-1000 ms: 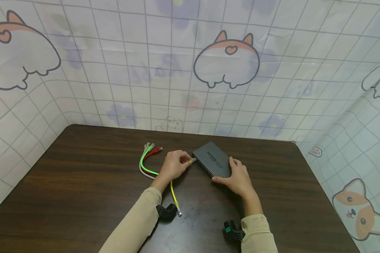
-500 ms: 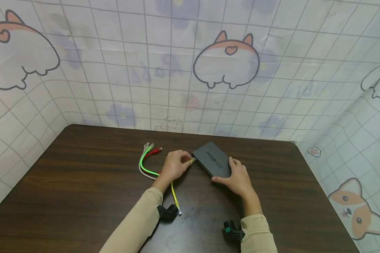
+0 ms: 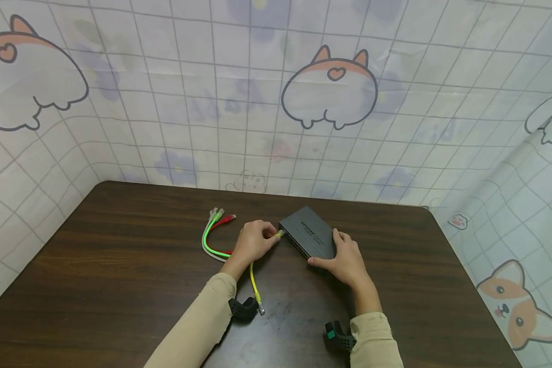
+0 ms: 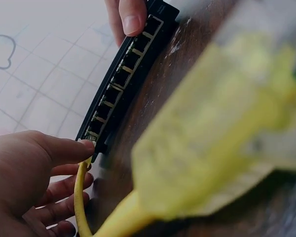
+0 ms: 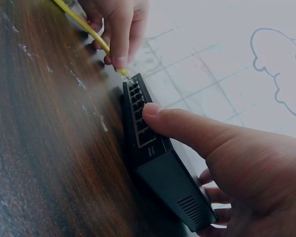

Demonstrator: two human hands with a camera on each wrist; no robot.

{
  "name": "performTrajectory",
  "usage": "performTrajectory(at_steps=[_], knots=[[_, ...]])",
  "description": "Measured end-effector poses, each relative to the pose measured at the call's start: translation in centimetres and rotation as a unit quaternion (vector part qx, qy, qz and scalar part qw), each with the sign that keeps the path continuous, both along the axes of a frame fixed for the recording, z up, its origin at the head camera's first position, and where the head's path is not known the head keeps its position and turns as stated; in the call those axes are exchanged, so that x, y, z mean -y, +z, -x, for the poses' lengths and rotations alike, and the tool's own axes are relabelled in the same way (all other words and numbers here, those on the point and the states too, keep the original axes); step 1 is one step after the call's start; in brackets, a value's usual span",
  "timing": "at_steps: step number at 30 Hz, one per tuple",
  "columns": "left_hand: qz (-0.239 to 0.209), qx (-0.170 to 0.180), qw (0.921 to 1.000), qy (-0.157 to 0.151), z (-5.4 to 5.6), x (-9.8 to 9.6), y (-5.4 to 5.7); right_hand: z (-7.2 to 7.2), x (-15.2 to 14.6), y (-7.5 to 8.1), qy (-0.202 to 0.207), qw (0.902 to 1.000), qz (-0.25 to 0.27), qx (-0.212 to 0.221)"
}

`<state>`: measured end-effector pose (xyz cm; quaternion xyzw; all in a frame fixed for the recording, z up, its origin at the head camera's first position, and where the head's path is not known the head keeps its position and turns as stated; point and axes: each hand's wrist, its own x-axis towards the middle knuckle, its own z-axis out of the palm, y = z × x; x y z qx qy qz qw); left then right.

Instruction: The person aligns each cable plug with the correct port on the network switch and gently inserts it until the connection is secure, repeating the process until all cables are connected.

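My left hand (image 3: 255,240) pinches the plug end of a yellow network cable (image 4: 79,197) between thumb and fingers. Its clear plug sits right at the end port in the row on the dark NETGEAR network switch (image 3: 309,232). My right hand (image 3: 347,258) grips the switch by its near right corner, thumb on the port side (image 5: 139,116) and fingers round the far side. The cable's other end, with a clear plug (image 3: 261,308), lies by the left wrist and looms large and blurred in the left wrist view.
Green (image 3: 206,236), red (image 3: 224,221) and grey-white (image 3: 204,246) network cables lie bunched on the dark wooden table (image 3: 119,286), left of my left hand. A patterned curtain (image 3: 239,102) hangs behind the table.
The yellow plug has moved slightly closer to the switch's end port over the last second. Both hands keep their hold, and the switch stays in place.
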<state>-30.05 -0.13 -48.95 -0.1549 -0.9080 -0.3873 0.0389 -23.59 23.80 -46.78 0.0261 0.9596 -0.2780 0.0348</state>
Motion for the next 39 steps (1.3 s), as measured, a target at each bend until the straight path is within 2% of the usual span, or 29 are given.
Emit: performTrajectory(at_steps=[8,16,39], knots=[[0.011,0.006,0.9999,-0.009,0.01,0.31,-0.13,-0.06,-0.19,-0.19,0.0,1.0,-0.002,-0.002],[0.007,-0.012,0.9999,-0.007,0.03,0.33,-0.3,-0.03,-0.24,-0.17,0.003,1.0,-0.005,-0.002],[0.01,-0.029,0.9995,-0.001,0.0,0.14,-0.15,-0.02,-0.25,0.0,0.01,0.9997,-0.013,-0.019]])
